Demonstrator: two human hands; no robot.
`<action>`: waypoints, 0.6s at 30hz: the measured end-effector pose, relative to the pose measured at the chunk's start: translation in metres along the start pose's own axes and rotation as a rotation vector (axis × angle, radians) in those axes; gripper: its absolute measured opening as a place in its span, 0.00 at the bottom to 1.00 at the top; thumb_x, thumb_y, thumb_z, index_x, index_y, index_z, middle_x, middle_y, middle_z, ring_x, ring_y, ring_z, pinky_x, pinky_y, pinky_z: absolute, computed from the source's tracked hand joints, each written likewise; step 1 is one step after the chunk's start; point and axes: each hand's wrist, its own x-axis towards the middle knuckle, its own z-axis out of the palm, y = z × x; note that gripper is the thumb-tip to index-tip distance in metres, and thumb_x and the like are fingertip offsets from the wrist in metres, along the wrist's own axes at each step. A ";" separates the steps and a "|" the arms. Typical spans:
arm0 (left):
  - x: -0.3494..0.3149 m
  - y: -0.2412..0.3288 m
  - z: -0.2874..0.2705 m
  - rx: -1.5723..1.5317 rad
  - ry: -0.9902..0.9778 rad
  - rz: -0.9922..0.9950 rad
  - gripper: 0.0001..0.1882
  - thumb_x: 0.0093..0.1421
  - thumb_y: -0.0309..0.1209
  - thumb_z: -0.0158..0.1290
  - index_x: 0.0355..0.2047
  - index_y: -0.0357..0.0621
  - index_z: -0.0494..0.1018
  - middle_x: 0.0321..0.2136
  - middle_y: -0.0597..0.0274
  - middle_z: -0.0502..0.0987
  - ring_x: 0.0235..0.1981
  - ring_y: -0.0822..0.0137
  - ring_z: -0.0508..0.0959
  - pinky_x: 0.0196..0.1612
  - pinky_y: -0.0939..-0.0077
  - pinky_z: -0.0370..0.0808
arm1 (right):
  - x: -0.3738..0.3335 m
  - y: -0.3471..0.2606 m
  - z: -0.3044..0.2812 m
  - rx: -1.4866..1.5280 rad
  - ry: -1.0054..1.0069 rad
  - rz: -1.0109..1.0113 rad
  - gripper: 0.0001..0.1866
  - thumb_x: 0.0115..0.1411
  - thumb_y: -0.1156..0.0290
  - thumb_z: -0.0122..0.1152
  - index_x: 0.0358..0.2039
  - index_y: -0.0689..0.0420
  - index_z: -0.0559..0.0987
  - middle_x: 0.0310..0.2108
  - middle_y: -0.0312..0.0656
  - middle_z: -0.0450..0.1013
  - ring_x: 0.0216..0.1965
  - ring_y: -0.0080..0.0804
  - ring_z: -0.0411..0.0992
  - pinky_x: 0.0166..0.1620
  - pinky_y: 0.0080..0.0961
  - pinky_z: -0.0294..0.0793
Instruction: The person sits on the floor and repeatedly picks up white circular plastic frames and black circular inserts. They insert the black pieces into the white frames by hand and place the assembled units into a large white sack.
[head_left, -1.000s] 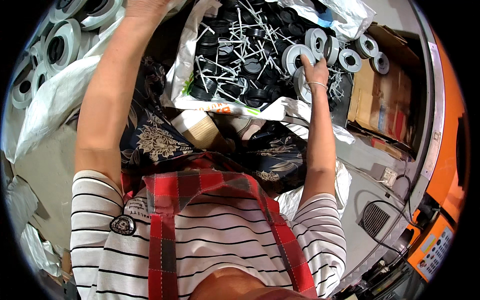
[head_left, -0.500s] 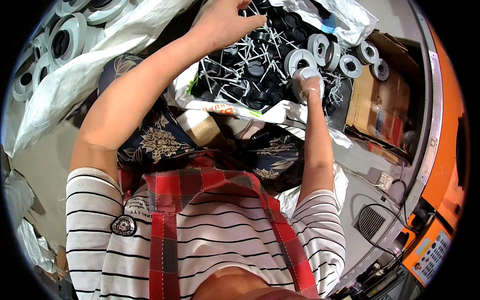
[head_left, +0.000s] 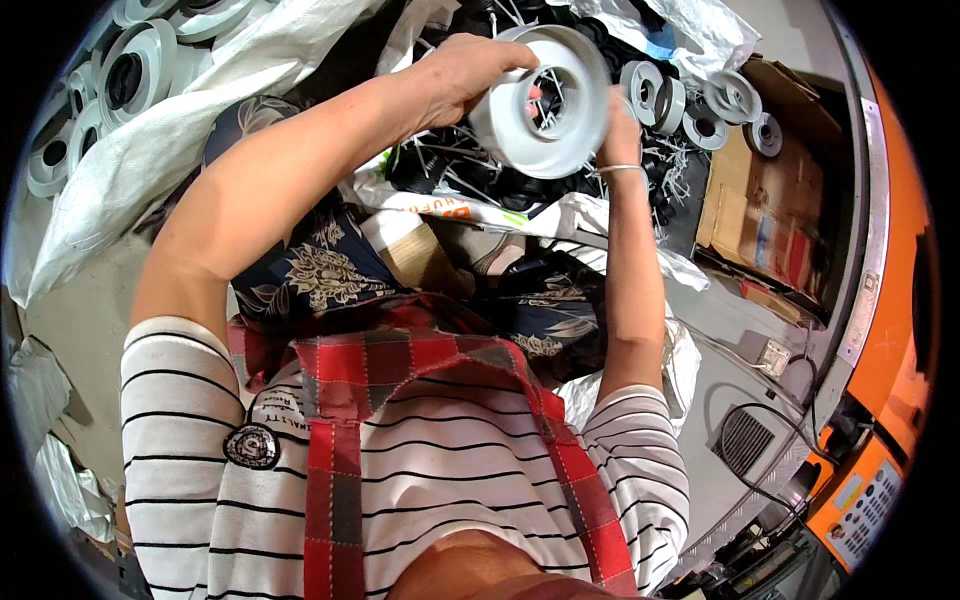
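A big pale-grey plastic ring (head_left: 505, 135), flanged and with a wide centre hole, is held up above the sack of parts. My left hand (head_left: 470, 75) is closed on its left side, thumb on the rim and fingertips showing through the hole. At the opposite edge, my right hand (head_left: 620, 130) grips the ring too; its fingers are partly hidden and slightly blurred. Beneath lie black round plastic caps (head_left: 415, 170) mixed with thin white plastic sticks (head_left: 680, 165), in an opened white printed sack (head_left: 460, 208).
More grey rings (head_left: 733, 97) lie right of the sack, by an open cardboard box (head_left: 770, 200). At far left a white woven sack (head_left: 130, 180) holds large grey rings (head_left: 135, 78). An orange machine (head_left: 890, 330) with a control panel (head_left: 865, 512) stands along the right.
A grey ring has been lifted from the pile and now hangs between my hands. My left hand has come down to its rim; my right hand has moved up slightly.
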 end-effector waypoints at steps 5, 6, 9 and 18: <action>0.007 0.001 -0.016 0.048 0.175 0.147 0.11 0.47 0.29 0.55 0.26 0.32 0.73 0.19 0.59 0.73 0.18 0.69 0.73 0.23 0.72 0.73 | -0.017 0.100 0.032 -0.969 -0.402 0.225 0.32 0.52 0.41 0.54 0.40 0.61 0.78 0.43 0.57 0.72 0.47 0.48 0.71 0.48 0.38 0.70; 0.011 0.000 -0.016 0.104 0.195 0.184 0.11 0.46 0.30 0.55 0.25 0.32 0.73 0.19 0.60 0.73 0.18 0.69 0.73 0.24 0.71 0.72 | -0.013 0.123 0.038 -0.880 -0.363 0.247 0.29 0.53 0.46 0.56 0.37 0.63 0.78 0.41 0.56 0.73 0.45 0.50 0.71 0.47 0.38 0.70; 0.022 -0.009 -0.023 0.270 0.183 0.180 0.12 0.52 0.33 0.53 0.29 0.34 0.73 0.24 0.59 0.75 0.23 0.68 0.75 0.29 0.69 0.75 | -0.013 0.094 0.053 -0.682 -0.074 -0.088 0.17 0.52 0.57 0.58 0.31 0.60 0.80 0.34 0.55 0.74 0.39 0.52 0.72 0.43 0.39 0.71; 0.007 -0.002 -0.013 -0.054 -0.103 0.048 0.19 0.58 0.37 0.52 0.44 0.34 0.69 0.36 0.56 0.76 0.34 0.66 0.78 0.39 0.66 0.77 | -0.057 -0.073 0.022 0.269 -0.131 -0.328 0.24 0.41 0.65 0.69 0.39 0.62 0.74 0.42 0.54 0.67 0.43 0.39 0.67 0.46 0.28 0.68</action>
